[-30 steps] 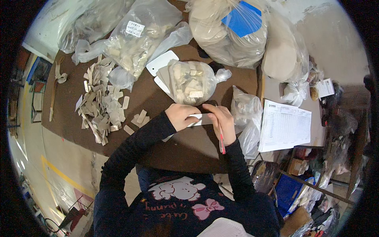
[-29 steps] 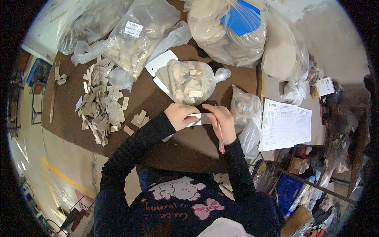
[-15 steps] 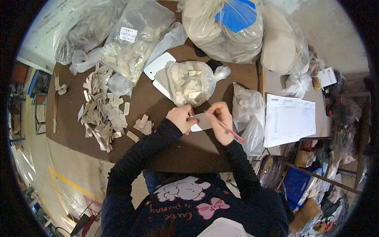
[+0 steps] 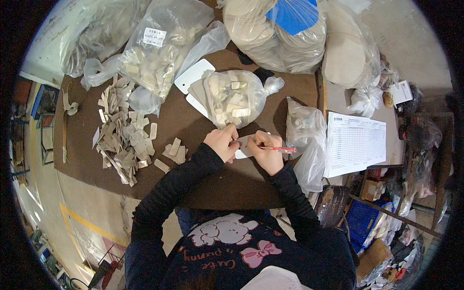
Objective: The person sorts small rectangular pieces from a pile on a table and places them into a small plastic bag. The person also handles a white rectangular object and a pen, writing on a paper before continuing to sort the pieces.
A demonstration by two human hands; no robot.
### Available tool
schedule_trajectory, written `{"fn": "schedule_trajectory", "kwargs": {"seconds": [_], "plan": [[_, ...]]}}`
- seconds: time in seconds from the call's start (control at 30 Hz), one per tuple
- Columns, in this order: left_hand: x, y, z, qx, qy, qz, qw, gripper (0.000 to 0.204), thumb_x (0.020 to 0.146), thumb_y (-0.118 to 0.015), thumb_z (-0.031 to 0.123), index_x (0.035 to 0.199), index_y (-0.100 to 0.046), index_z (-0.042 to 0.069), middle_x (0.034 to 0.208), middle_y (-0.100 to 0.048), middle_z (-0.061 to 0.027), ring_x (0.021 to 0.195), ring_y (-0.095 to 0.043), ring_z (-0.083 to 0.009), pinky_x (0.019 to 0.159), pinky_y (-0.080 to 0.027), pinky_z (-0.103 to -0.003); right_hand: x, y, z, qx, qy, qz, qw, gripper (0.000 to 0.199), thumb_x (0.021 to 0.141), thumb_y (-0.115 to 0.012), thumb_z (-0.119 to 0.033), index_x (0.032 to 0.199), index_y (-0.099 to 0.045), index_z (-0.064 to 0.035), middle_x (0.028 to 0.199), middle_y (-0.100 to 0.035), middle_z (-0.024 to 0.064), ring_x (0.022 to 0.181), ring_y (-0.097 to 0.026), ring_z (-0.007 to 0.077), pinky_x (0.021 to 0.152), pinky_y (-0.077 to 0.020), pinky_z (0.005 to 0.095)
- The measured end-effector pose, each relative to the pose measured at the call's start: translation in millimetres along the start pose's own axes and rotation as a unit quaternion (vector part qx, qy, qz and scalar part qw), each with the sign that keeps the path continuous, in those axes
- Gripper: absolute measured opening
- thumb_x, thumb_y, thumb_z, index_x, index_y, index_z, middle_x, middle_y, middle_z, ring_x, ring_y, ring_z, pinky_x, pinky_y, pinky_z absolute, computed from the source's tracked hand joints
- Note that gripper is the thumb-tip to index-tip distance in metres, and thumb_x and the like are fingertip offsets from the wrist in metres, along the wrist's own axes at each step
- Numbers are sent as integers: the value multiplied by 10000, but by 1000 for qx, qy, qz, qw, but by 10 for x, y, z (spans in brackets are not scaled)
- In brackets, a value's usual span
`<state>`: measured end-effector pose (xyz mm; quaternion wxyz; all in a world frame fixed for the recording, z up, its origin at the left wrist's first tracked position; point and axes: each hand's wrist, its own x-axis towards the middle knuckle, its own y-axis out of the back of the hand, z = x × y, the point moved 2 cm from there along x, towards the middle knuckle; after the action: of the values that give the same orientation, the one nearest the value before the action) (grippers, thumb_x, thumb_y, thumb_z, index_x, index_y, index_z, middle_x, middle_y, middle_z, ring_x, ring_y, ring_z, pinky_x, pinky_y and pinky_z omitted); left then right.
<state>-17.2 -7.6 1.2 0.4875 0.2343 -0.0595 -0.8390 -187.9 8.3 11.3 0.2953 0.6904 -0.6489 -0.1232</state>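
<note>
Pinning a small pale piece (image 4: 243, 147) to the brown desk (image 4: 193, 121), left hand (image 4: 222, 142) closed on it, red pen (image 4: 278, 149) gripped by right hand (image 4: 266, 151), clear bag of pieces (image 4: 237, 96) just beyond.

Both forearms angle inward, left hand (image 4: 223, 142) and right hand (image 4: 267, 151) curled close together.
</note>
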Motion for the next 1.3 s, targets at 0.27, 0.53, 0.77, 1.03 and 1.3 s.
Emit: {"fn": "schedule_trajectory", "kwargs": {"seconds": [0.27,0.53,0.77,1.03,1.3], "plan": [[1,13,6,-7,5,-3,1000,146,886,-610,80,893,-481,12,578,-655,-108,479,-665,-191,411,-505,-302,8,-33,-12,17,-17,40,999,322,816,-673,-46,616,-424,-9,520,-381,78,446,-371,125,448,-313,299],[8,34,15,2,8,-21,1000,170,906,-610,98,904,-468,5,593,-663,-111,493,-674,-188,420,-517,-294,-13,1,60,50,-68,88,993,306,808,-682,-53,630,-439,2,532,-390,72,473,-359,123,462,-306,303],[2,37,21,-8,12,-25,1000,181,912,-611,105,902,-459,7,595,-664,-108,494,-675,-185,419,-522,-291,-12,8,60,34,-54,61,996,318,799,-680,-43,620,-422,8,525,-382,75,473,-344,115,463,-296,308],[14,29,-3,0,10,-22,1000,175,910,-613,105,912,-463,16,602,-667,-112,493,-675,-185,411,-514,-290,-42,22,92,47,-60,110,991,352,801,-670,-20,623,-368,3,531,-346,47,499,-326,86,464,-277,298],[24,29,6,-4,11,-25,1000,179,912,-611,111,905,-466,5,608,-672,-112,493,-674,-183,411,-508,-287,-34,133,197,82,-83,158,981,341,825,-642,7,612,-375,-2,541,-353,39,516,-329,82,471,-280,292]]}}
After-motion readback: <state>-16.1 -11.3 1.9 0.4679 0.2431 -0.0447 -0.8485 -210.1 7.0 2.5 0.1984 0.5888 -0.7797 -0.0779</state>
